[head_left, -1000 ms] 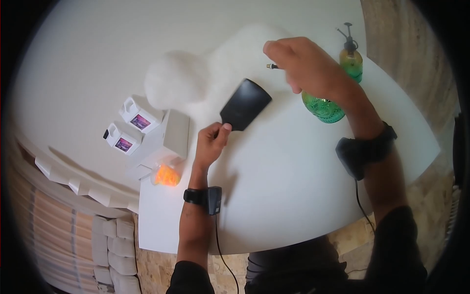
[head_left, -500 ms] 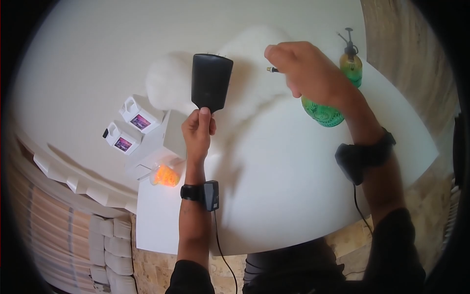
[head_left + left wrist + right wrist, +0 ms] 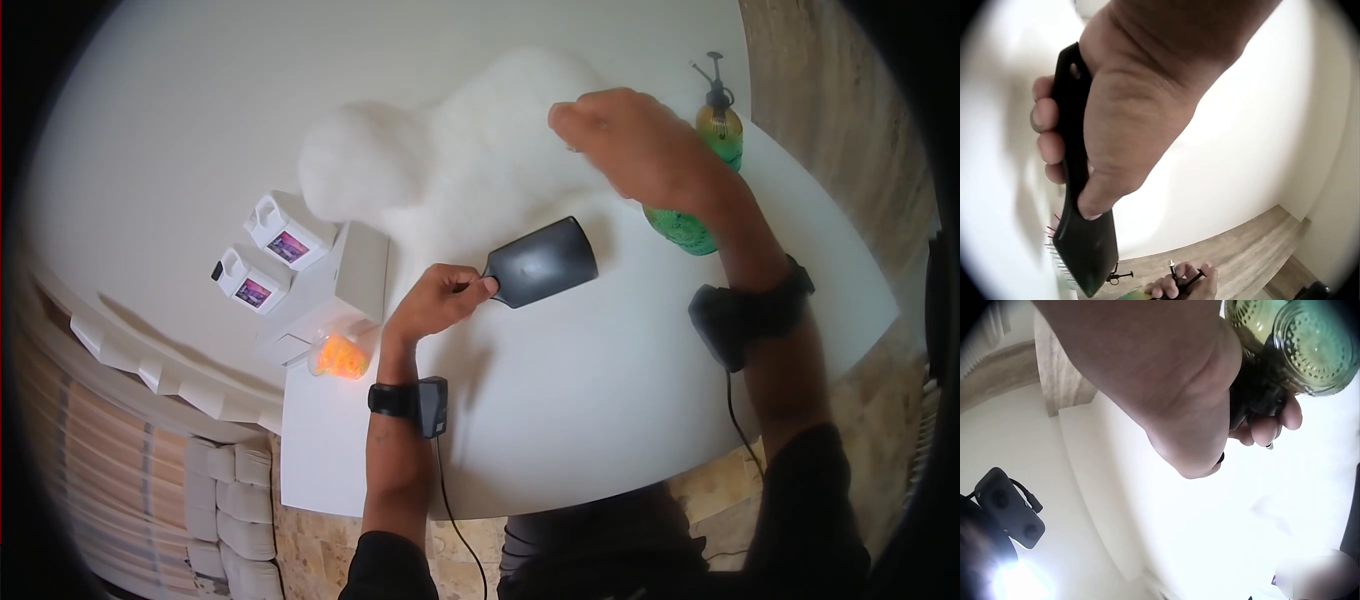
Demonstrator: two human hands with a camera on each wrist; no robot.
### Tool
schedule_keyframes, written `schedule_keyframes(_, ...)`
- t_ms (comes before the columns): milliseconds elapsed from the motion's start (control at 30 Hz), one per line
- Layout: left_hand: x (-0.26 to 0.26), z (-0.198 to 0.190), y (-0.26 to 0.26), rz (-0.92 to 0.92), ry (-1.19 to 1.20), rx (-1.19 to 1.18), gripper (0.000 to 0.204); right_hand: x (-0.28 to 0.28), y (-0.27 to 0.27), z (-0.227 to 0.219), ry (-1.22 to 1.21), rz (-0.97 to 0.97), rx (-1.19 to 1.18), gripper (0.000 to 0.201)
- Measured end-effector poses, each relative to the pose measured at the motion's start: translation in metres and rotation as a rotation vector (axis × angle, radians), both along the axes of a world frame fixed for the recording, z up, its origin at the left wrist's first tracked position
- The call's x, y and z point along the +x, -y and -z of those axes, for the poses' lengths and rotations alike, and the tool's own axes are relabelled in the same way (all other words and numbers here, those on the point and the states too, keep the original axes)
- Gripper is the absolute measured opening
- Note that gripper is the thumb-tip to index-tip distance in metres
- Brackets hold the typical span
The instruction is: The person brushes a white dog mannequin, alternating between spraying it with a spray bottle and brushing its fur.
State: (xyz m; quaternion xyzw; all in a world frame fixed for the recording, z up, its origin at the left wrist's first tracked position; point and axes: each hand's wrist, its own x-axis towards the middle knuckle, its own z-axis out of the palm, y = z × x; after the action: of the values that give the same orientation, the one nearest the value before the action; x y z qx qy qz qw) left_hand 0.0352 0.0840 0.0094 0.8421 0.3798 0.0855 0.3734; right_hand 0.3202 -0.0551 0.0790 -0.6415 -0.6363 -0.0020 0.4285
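Note:
My left hand grips a black paddle hairbrush by its handle, the flat back facing up. Thin bristles show along one side in the left wrist view. Just behind the brush lies a big white fluffy form with a rounded lump at its left end. To the right, my right hand is raised and holds a green glass spray bottle by its black top. Its fingers wrap that top in the right wrist view, where the bottle's round base also shows.
A second green and amber spray bottle stands behind my right hand. On the left are two white jugs with purple labels, a white box and a clear cup of glowing orange stuff. The white table has a curved front edge.
The brush first swung left and upright in front of the fluffy form, then came down to the right and now points rightward. My right hand shifted slightly right with its bottle.

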Motion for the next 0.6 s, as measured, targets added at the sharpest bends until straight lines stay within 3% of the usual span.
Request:
schedule_keyframes(67, -0.003, -0.001, -0.001, 0.001, 0.031, -0.035, 0.039, 0.005, -0.006, 0.001, 0.169, -0.026, 0.153, 0.030)
schedule_keyframes(100, -0.005, 0.005, -0.007, -0.009, 0.269, 0.039, 0.037, 0.008, -0.005, 0.004, 0.169, -0.025, 0.153, 0.030)
schedule_keyframes(133, -0.005, 0.006, -0.008, -0.020, 0.507, 0.114, 0.036, 0.002, 0.003, -0.004, 0.042, -0.026, 0.058, 0.031)
schedule_keyframes(167, -0.005, 0.003, -0.007, -0.042, 0.594, 0.188, 0.037, -0.001, 0.006, -0.008, -0.084, -0.027, -0.038, 0.032)
schedule_keyframes(233, 0.000, 0.010, -0.018, -0.091, 0.781, 0.287, 0.041, -0.002, 0.003, -0.006, -0.093, -0.012, -0.049, 0.034)
schedule_keyframes(300, 0.000, 0.019, -0.026, -0.118, 0.815, 0.292, 0.042, -0.003, 0.002, -0.005, -0.100, 0.001, -0.060, 0.035)
schedule_keyframes(367, -0.002, 0.025, -0.031, -0.147, 0.846, 0.300, 0.043, -0.004, 0.003, -0.004, 0.049, -0.021, 0.078, 0.036)
schedule_keyframes(500, -0.003, 0.038, -0.028, -0.104, 0.622, 0.308, 0.043, -0.008, 0.004, -0.006, -0.141, 0.019, -0.094, 0.024)
schedule_keyframes(567, 0.000, 0.044, -0.026, -0.010, 0.403, 0.237, 0.043, -0.007, 0.003, -0.002, 0.021, 0.010, 0.082, 0.016)
schedule_keyframes(600, 0.001, 0.047, -0.025, -0.010, 0.404, 0.237, 0.043, -0.006, 0.003, -0.001, 0.022, 0.009, 0.083, 0.016)
